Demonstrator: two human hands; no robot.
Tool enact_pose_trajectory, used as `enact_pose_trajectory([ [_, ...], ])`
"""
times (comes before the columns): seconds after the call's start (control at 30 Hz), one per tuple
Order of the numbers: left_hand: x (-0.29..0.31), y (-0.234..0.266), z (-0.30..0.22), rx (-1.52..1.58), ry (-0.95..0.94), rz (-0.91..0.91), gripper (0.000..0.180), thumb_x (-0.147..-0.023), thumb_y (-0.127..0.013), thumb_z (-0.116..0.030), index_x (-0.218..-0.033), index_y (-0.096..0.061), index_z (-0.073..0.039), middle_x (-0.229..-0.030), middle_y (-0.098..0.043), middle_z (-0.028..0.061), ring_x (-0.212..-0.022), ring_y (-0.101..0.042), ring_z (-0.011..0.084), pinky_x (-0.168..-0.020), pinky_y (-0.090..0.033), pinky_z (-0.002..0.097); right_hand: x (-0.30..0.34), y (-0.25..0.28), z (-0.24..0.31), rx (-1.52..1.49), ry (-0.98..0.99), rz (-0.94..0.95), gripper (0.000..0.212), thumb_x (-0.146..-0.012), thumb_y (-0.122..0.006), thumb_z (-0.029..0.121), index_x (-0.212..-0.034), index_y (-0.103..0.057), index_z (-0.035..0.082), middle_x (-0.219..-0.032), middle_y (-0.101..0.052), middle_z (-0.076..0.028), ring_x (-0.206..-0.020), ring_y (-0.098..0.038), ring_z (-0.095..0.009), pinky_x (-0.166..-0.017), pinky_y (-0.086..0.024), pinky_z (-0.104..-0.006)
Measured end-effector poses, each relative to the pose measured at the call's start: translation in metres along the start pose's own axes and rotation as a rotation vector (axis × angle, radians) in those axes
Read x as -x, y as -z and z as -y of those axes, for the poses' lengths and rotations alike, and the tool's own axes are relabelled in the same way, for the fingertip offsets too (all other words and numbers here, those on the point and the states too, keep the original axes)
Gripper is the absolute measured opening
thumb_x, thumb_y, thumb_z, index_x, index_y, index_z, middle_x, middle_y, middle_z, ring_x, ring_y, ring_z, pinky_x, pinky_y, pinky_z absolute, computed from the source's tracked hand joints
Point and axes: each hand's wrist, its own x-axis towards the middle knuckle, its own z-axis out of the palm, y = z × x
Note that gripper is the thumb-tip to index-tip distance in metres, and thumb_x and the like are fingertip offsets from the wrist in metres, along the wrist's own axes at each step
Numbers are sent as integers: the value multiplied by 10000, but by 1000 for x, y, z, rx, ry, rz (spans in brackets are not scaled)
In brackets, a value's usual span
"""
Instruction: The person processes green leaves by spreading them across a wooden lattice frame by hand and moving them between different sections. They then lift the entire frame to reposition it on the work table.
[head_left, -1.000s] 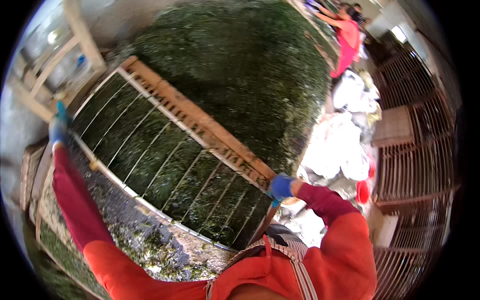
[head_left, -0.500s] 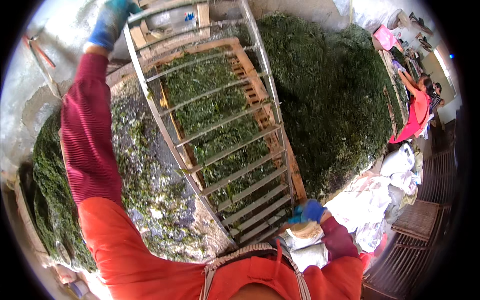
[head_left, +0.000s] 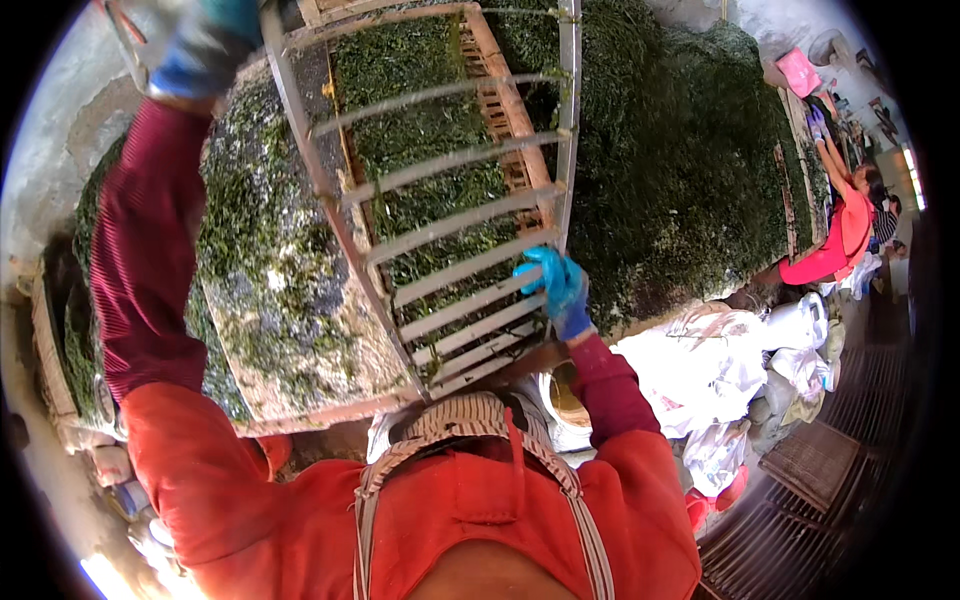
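A long metal-looking slatted rack (head_left: 455,209), like a ladder with two side rails, hangs tilted in front of me. My left hand (head_left: 210,45), in a blue glove, is at its far left end, blurred and partly cut off by the upper edge. On the right rail my right hand (head_left: 562,290), gloved in blue, curls its fingers over a slat near the close end. Through the slats shows a wooden-framed tray (head_left: 510,90) with dark green, wet-looking leafy matter (head_left: 425,115) inside.
Dark green heaps (head_left: 680,150) spread to the right of the tray. A board strewn with green bits (head_left: 300,330) lies at left. A bucket (head_left: 568,400) stands by my right forearm, near white sacks (head_left: 690,365). Another person (head_left: 845,220) works at far right.
My right hand has gone from the rack's near corner up onto its right rail. In view, the rack has shifted upward, its far end now out of sight; the surroundings have shifted too.
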Motion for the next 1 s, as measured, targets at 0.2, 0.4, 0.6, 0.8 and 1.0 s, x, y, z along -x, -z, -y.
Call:
enact_pose_trajectory([
  [0.2, 149, -19, 77, -542, 256, 546, 932, -904, -678, -677, -1497, -472, 12, -1155, -748, 196, -1011, -761, 282, -940, -618, 440, -41, 17, -13, -327, 56, -69, 393, -1077, -572, 336, -1031, -723, -23, -978, -755, -158, -639, -709, -185, -514, -562, -288],
  [0.4, 269, -34, 80, -84, 552, 140, 477, -895, -763, -151, -1299, -627, 64, -1148, -739, 185, -1045, -724, 234, -948, -592, 353, -62, 2, 28, -388, 6, 85, 380, -1061, -610, 339, -988, -710, -20, -979, -744, -186, -644, -735, -252, -482, -570, -336],
  [0.6, 262, -19, 52, 428, 623, 63, 399, -779, -679, 98, -1174, -640, 66, -1151, -737, 251, -972, -767, 358, -793, -666, 413, -52, -20, 53, -306, 119, 2, 631, -1023, -594, 565, -1052, -731, -50, -915, -762, -172, -680, -734, -218, -597, -597, -331],
  [0.8, 305, -5, 58, 366, 513, 26, 335, -768, -693, 96, -1102, -663, 80, -1079, -749, 259, -957, -772, 351, -772, -671, 414, -58, -28, -16, 425, 670, -122, 388, -1057, -520, 145, -1415, -576, 7, -1392, -602, -171, -1283, -577, -305, -1097, -469, -395],
  [1.0, 331, 0, 28, 442, 610, -226, 349, -720, -635, 105, -1060, -667, 35, -1054, -753, 261, -869, -777, 366, -665, -655, 401, -38, -58, -68, 1272, 627, 212, 743, -982, -594, 473, -1625, -364, 181, -1679, -314, -146, -1545, -287, -381, -1268, -179, -582],
])
